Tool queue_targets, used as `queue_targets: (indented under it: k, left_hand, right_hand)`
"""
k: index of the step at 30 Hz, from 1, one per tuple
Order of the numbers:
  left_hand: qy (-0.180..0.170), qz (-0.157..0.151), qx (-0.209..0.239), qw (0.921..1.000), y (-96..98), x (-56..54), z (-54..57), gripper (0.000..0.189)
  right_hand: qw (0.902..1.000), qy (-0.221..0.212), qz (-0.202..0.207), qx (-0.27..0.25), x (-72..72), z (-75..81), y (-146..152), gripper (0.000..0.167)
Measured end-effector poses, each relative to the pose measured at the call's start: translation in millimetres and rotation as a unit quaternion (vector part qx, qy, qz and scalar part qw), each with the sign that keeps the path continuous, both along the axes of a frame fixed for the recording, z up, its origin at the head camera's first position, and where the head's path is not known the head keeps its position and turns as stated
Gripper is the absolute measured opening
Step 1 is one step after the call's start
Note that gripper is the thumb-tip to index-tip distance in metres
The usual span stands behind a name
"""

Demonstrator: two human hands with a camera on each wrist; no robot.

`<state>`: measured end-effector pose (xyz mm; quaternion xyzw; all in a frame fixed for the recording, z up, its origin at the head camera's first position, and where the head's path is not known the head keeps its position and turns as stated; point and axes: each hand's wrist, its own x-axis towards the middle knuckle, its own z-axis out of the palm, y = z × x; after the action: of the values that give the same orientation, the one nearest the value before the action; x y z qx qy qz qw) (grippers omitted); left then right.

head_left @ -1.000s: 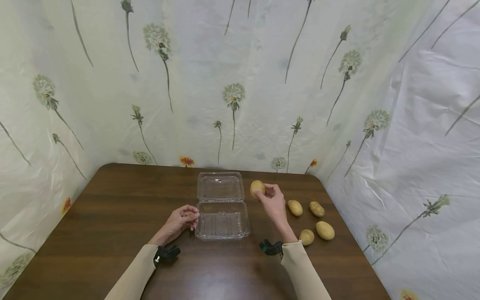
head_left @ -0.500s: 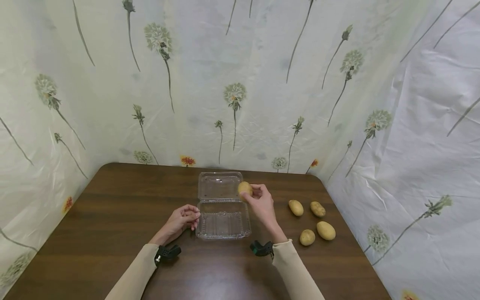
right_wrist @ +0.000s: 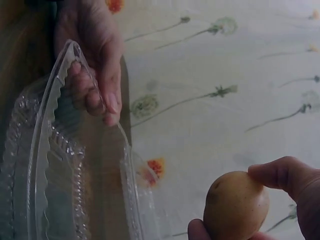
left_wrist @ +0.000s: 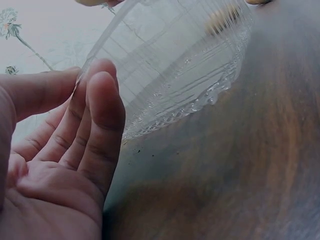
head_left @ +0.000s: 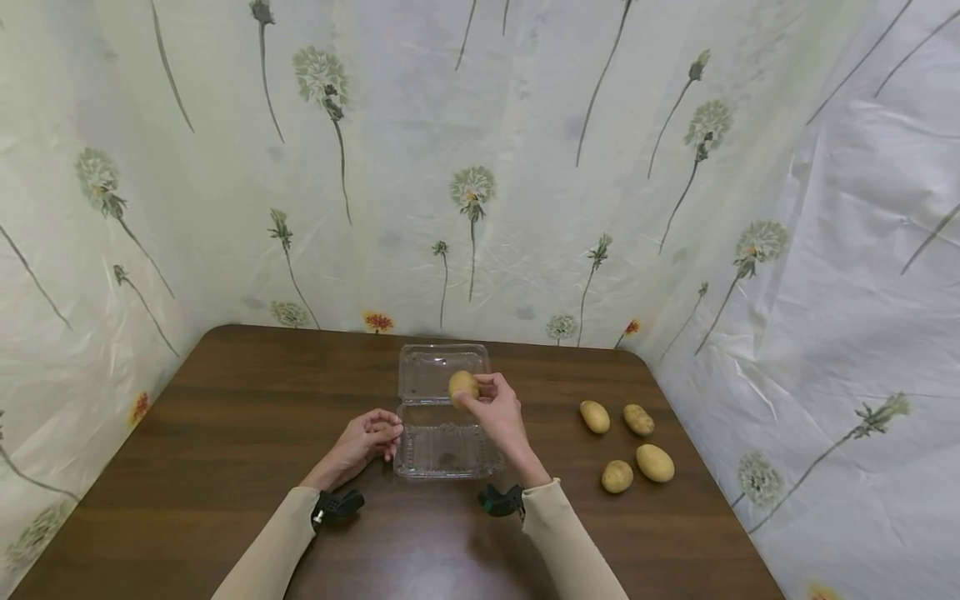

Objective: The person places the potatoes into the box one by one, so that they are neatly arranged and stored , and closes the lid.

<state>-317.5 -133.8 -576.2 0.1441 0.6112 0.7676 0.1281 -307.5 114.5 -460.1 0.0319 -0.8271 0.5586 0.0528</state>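
A clear plastic clamshell container [head_left: 442, 454] lies on the table with its lid [head_left: 420, 371] folded back toward the wall. My left hand [head_left: 362, 446] pinches the left rim of the container between thumb and fingers, as the left wrist view shows closely. Above the container, near the hinge, my right hand [head_left: 501, 414] holds a potato [head_left: 462, 386] by thumb and fingertips. In the right wrist view that potato [right_wrist: 235, 207] hangs apart from the container. Several more potatoes, one of them at the front [head_left: 617, 476], lie to the right of my right hand.
The dark wooden table [head_left: 262, 392] has rounded far corners. A pale curtain [head_left: 525, 208] printed with dandelions stands behind it and along both sides. Black wrist cameras [head_left: 498, 500] are strapped to both wrists.
My right hand has carried the potato leftward, from right of the container to above it. The left hand stays at the rim, and the loose potatoes have not moved.
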Motion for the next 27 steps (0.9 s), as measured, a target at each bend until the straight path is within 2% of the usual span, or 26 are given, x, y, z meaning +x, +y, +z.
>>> queue_targets:
  k: [11, 18, 23, 27]
  left_hand:
    - [-0.003, 0.004, -0.003, 1.0000, 2.0, 0.1, 3.3, 0.024]
    - [-0.002, 0.002, -0.008, 1.0000, 1.8, 0.3, 4.0, 0.027]
    - [-0.005, 0.002, -0.003, 1.0000, 0.7, 0.1, 2.4, 0.021]
    - [-0.006, 0.003, 0.001, 1.0000, 0.2, 0.5, 1.7, 0.020]
  right_hand:
    - [0.9989, -0.021, 0.035, 0.024, -0.9, -16.0, -17.9, 0.047]
    - [0.9972, -0.007, 0.025, 0.071, 0.0, -21.4, -29.0, 0.047]
    - [0.9966, -0.024, 0.050, 0.061, 1.2, -26.6, -36.0, 0.049]
    - [0.9941, -0.035, 0.060, 0.084, 0.9, -31.9, -40.7, 0.050]
